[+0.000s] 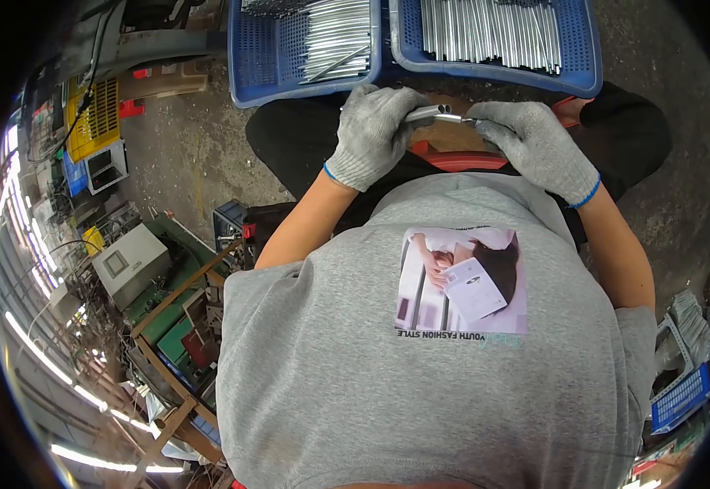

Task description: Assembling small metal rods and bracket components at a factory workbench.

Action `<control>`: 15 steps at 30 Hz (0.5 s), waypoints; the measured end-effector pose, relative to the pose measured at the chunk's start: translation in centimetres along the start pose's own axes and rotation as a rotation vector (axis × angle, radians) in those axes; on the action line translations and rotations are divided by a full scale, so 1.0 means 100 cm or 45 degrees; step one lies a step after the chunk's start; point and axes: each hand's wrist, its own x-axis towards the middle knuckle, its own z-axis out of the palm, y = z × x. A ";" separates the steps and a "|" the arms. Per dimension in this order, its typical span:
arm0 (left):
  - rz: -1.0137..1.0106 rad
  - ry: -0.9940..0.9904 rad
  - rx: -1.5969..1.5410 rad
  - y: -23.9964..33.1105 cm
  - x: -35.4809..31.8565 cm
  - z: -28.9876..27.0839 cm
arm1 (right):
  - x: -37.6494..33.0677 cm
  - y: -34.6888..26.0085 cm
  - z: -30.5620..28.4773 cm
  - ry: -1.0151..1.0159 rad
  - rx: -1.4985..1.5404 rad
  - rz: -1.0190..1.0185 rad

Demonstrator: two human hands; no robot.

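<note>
My left hand (374,129), in a grey knitted glove with a blue cuff edge, is closed around two short silvery metal tubes (427,113). Their ends point right, and one shows a dark open mouth. My right hand (532,145), gloved the same way, pinches a thin dark-tipped piece (469,120) that meets the end of the lower tube. Its fingers hide most of that piece, so its kind does not show. Both hands are above my lap, close to the near edges of two blue crates.
The left blue crate (245,65) and the right blue crate (587,49) hold many similar metal tubes. Something red (461,160) lies between my legs. To the left are a yellow crate (94,122) and a green machine bench with a grey box (131,265).
</note>
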 end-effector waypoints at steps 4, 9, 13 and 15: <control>-0.153 -0.184 -0.117 -0.005 -0.007 0.004 | -0.003 0.004 -0.011 0.062 -0.149 -0.050; -0.315 -0.308 -0.255 -0.005 -0.009 0.004 | -0.007 -0.004 -0.013 0.051 -0.212 -0.095; -0.187 -0.303 -0.238 -0.005 -0.002 0.000 | -0.009 -0.003 -0.009 0.137 -0.305 -0.203; -0.145 -0.314 -0.255 -0.005 -0.001 -0.001 | -0.010 -0.002 -0.008 0.120 -0.317 -0.203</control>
